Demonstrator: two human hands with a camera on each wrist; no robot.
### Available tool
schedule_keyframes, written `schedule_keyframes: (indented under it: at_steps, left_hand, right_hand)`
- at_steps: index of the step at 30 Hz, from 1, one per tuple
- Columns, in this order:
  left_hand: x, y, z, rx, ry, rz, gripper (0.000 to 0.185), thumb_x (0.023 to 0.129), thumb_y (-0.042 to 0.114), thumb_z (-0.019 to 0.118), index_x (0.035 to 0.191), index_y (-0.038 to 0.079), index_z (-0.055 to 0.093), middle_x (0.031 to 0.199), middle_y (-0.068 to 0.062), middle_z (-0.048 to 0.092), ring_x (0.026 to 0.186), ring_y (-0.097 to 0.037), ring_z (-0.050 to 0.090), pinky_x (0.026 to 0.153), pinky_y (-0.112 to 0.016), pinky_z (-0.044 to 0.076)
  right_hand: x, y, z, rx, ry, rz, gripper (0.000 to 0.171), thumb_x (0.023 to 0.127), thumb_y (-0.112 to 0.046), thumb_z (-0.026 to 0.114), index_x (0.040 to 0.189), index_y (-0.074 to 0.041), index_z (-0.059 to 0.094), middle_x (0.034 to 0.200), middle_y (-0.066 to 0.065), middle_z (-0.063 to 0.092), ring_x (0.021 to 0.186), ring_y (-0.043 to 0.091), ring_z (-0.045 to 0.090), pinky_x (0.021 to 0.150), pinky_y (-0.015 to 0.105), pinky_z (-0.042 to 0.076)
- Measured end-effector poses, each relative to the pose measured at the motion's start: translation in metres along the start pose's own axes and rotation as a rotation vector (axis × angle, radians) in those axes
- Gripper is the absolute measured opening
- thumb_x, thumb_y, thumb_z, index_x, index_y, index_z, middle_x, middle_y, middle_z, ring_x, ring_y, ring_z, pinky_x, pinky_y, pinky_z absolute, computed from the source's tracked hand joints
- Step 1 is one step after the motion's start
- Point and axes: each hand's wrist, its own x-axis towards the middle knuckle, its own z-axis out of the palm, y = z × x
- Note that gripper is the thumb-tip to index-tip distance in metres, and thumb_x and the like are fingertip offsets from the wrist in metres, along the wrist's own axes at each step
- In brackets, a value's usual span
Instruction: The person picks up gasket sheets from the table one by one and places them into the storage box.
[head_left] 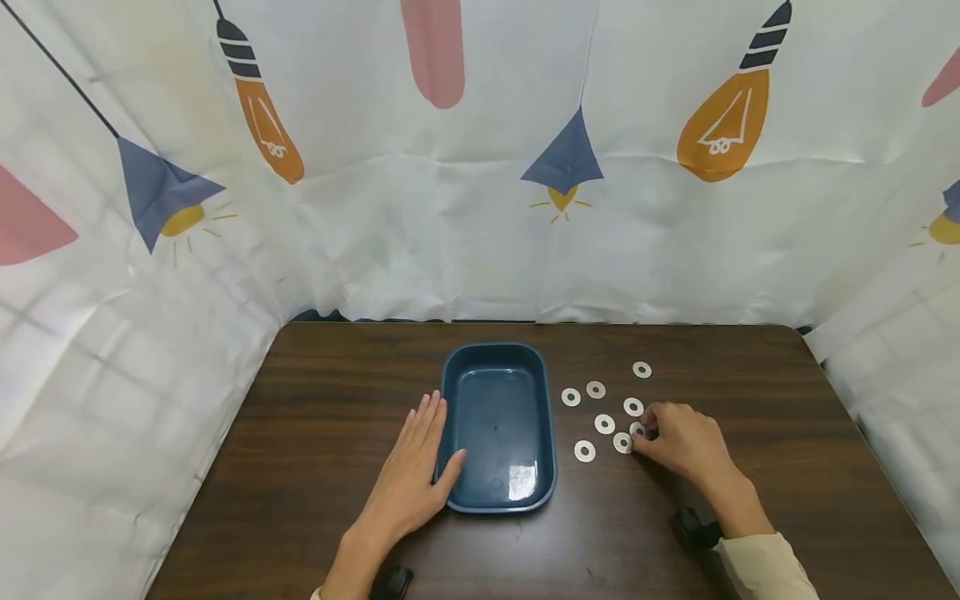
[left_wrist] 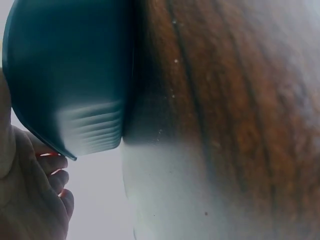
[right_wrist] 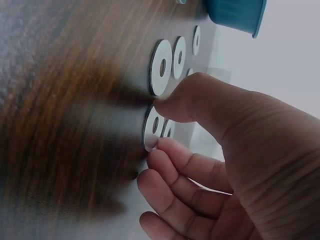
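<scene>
- Currently, the step in hand looks like picking up a single flat metal washer (right_wrist: pixel 148 132).
- Right hand (head_left: pixel 688 443): thumb and index finger pinch that washer by opposite edges, low over the table (head_left: pixel 322 417); cannot tell whether it has left the surface.
- Left hand (head_left: pixel 412 479): fingers extended, laid along the left side of the blue tray (head_left: pixel 495 425), thumb over the rim; it seems to be steadying the tray.
- Washer position: right of the tray, just beside its neighbours in the right part of the scatter.
- Remaining loose washers (head_left: pixel 577 451): seven visible in the head view, all on the table between the tray and the right hand or just beyond it.
- Next move, judged: keep the thin edges pinched, lift clear without dragging the nearby washers, then probably carry leftward over the tray's near rim; left hand should stay put.
</scene>
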Motion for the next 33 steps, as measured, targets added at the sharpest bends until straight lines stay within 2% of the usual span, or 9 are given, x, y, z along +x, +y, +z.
schedule_keyframes:
  at_steps: [4, 10, 14, 19, 21, 27, 33]
  left_hand:
    - [-0.003, 0.0, 0.001, 0.0, -0.015, 0.004, 0.085, 0.106, 0.05, 0.056, 0.169, 0.005, 0.02, 0.181, -0.003, 0.005, 0.168, -0.027, 0.013, 0.136, -0.055, 0.02]
    - [-0.005, 0.0, 0.004, 0.023, -0.024, 0.006, 0.095, 0.102, 0.054, 0.062, 0.17, 0.007, 0.015, 0.181, -0.003, 0.003, 0.169, -0.023, 0.007, 0.139, -0.033, -0.002]
    - [-0.006, 0.001, 0.004, 0.029, -0.023, 0.008, 0.096, 0.101, 0.055, 0.062, 0.17, 0.007, 0.015, 0.181, -0.004, 0.006, 0.169, -0.023, 0.008, 0.139, -0.037, 0.002]
    - [-0.006, 0.001, 0.003, 0.013, -0.03, 0.005, 0.097, 0.102, 0.056, 0.061, 0.17, 0.006, 0.014, 0.181, -0.003, 0.001, 0.169, -0.024, 0.006, 0.136, -0.026, -0.011]
    - [-0.005, 0.001, 0.003, 0.01, -0.029, 0.002, 0.098, 0.101, 0.056, 0.062, 0.17, 0.006, 0.014, 0.181, -0.003, 0.001, 0.169, -0.024, 0.006, 0.133, -0.022, -0.015]
    - [-0.004, 0.0, 0.003, 0.018, -0.026, 0.008, 0.099, 0.101, 0.056, 0.062, 0.17, 0.007, 0.012, 0.181, -0.006, 0.005, 0.169, -0.023, 0.005, 0.137, -0.028, -0.009]
    - [-0.004, 0.001, 0.003, 0.025, -0.024, 0.012, 0.098, 0.101, 0.056, 0.062, 0.17, 0.007, 0.012, 0.181, -0.006, 0.004, 0.169, -0.023, 0.005, 0.135, -0.023, -0.012]
  right_hand:
    - [0.001, -0.001, -0.001, 0.009, -0.017, 0.026, 0.03, 0.08, -0.033, 0.081, 0.098, -0.008, 0.078, 0.098, 0.006, 0.081, 0.08, 0.022, 0.074, 0.065, 0.047, 0.058]
    - [-0.003, -0.001, 0.003, 0.006, 0.013, 0.035, 0.027, 0.078, -0.031, 0.078, 0.093, -0.008, 0.076, 0.091, 0.006, 0.078, 0.07, 0.019, 0.066, 0.06, 0.044, 0.054]
    - [-0.007, -0.002, 0.008, -0.018, 0.055, 0.012, 0.025, 0.078, -0.029, 0.077, 0.091, -0.007, 0.073, 0.086, 0.005, 0.075, 0.068, 0.018, 0.063, 0.058, 0.043, 0.053]
    - [-0.008, -0.005, 0.011, -0.033, 0.103, -0.01, 0.026, 0.077, -0.028, 0.078, 0.09, -0.008, 0.07, 0.08, 0.003, 0.069, 0.065, 0.018, 0.058, 0.057, 0.041, 0.05]
    - [-0.008, -0.006, 0.012, -0.04, 0.12, -0.026, 0.027, 0.076, -0.028, 0.079, 0.091, -0.007, 0.069, 0.079, 0.004, 0.068, 0.064, 0.02, 0.058, 0.057, 0.043, 0.049]
    - [-0.009, -0.006, 0.016, -0.107, 0.169, -0.109, 0.024, 0.078, -0.022, 0.077, 0.088, -0.006, 0.062, 0.076, 0.006, 0.062, 0.067, 0.024, 0.058, 0.064, 0.048, 0.051]
    - [-0.011, -0.004, 0.022, -0.204, 0.281, -0.256, 0.022, 0.081, -0.013, 0.075, 0.081, -0.006, 0.055, 0.07, 0.004, 0.051, 0.061, 0.02, 0.049, 0.057, 0.04, 0.043]
